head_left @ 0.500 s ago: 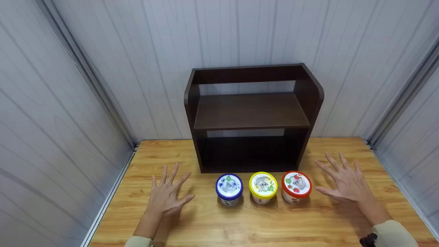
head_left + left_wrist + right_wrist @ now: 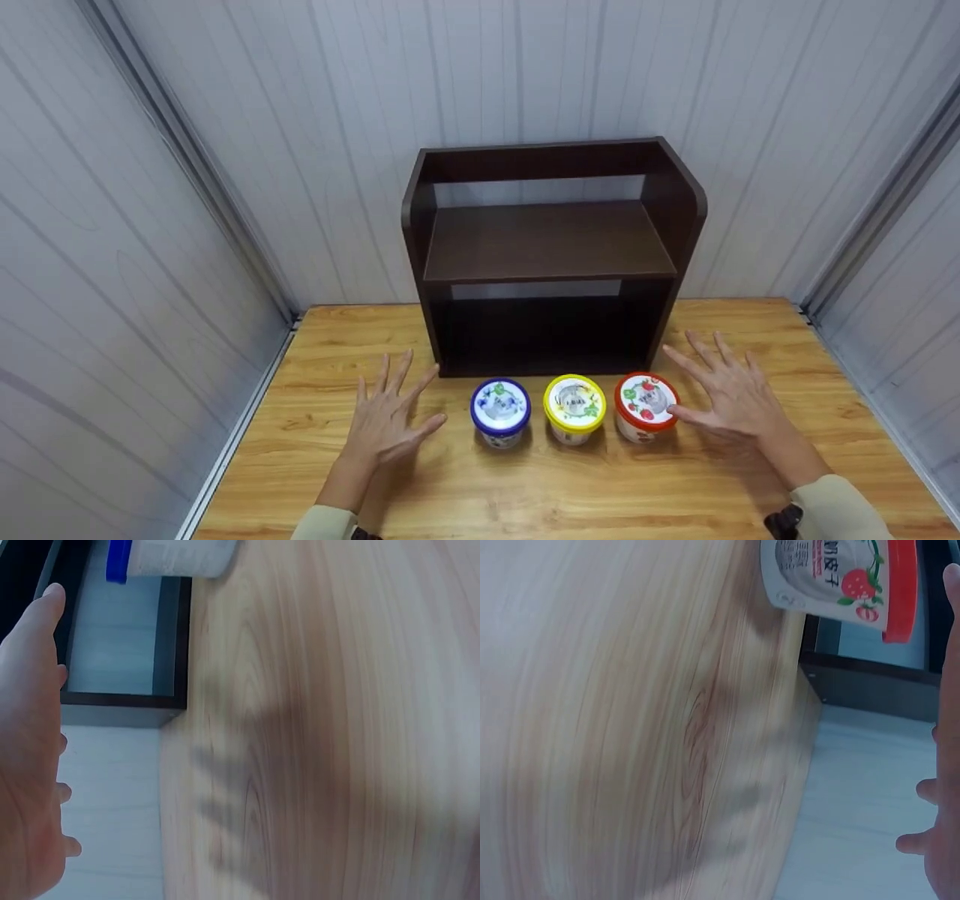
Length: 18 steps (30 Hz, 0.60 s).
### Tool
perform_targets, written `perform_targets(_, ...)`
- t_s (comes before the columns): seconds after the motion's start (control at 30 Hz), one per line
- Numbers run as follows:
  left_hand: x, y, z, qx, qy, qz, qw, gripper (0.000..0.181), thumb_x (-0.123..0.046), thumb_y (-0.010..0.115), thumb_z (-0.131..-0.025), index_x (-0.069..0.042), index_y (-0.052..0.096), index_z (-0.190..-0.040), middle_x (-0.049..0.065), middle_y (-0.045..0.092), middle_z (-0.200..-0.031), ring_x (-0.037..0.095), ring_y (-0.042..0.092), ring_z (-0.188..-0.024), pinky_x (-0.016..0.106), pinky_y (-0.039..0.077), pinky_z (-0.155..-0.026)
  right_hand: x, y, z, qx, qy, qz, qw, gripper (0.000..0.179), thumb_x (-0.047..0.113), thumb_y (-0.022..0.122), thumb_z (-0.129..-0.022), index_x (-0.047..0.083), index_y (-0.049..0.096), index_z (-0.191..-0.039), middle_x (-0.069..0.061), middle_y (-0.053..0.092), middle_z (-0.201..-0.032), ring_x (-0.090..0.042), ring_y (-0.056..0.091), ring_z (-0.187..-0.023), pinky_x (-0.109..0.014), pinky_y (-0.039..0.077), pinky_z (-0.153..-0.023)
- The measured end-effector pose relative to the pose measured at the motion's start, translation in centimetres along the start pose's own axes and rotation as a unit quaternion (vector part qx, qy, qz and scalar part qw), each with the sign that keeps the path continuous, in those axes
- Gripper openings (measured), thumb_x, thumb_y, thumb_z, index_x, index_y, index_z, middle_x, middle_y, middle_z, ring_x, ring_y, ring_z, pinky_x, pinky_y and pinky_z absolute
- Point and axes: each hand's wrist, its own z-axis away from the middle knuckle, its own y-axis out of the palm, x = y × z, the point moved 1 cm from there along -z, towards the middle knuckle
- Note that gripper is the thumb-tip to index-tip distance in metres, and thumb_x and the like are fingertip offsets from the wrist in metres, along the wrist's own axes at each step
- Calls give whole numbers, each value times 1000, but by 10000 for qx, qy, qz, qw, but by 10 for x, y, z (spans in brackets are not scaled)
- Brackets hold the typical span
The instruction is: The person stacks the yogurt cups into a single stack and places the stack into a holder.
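Three small tubs with printed lids stand in a row on the wooden table. The blue-lidded tub (image 2: 501, 409) is on the left, the yellow-lidded tub (image 2: 574, 405) in the middle, and the red-lidded tub (image 2: 645, 403), with strawberries printed on it, on the right. My left hand (image 2: 386, 420) hovers left of the blue-lidded tub, fingers spread and holding nothing. Over on the right, my right hand (image 2: 731, 401) is spread too, its thumb tip overlapping the red lid's edge in the head view. The right wrist view shows that thumb near the red lid (image 2: 901, 589); contact cannot be told.
Behind the tubs stands a dark brown two-tier shelf (image 2: 551, 240) with an upper board and a lower compartment. Pale panel walls (image 2: 360, 112) enclose the wooden table (image 2: 525, 495) at the back and both sides.
Both hands have moved inward: the left hand to the right, closer to the blue-lidded tub, and the right hand to the left, up to the red-lidded tub. The tubs stay in place.
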Motion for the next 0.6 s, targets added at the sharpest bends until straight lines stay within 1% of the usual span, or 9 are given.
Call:
perform_targets(0.2, -7, 7, -2, -87, 40, 611, 9981, 80, -70, 65, -98, -41, 46, -171, 16, 29, -188, 58, 22, -172, 91, 17, -128, 7, 5, -5, -238, -212, -229, 9992, 96, 88, 69, -87, 27, 60, -161, -28, 60, -164, -73, 60, -136, -94, 50, -90)
perform_targets(0.33, -12, 14, -3, -60, 37, 970, 9953, 83, -69, 68, -97, -39, 46, -172, 16, 27, -188, 59, 22, -172, 93, 20, -126, 12, 10, -5, -302, -238, -397, 9985, 95, 86, 69, -89, 26, 60, -162, -29, 58, -165, -72, 60, -136, -93, 53, -86)
perform_targets(0.47, -18, 21, -5, -69, 60, 1459, 9893, 87, -67, 72, -96, -36, 45, -173, 16, 29, -188, 59, 24, -171, 93, 24, -125, 16, 14, -3, -349, -129, -674, 9970, 93, 80, 75, -87, 26, 61, -161, -29, 56, -166, -71, 61, -136, -91, 53, -87)
perform_targets(0.6, -24, 29, -7, -195, 205, 1953, 9803, 95, -70, 79, -91, -34, 46, -172, 18, 34, -185, 60, 29, -169, 92, 29, -122, 20, 19, -1, -421, -67, -1059, 9935, 91, 71, 81, -86, 22, 62, -161, -33, 57, -164, -72, 62, -134, -88, 55, -88)
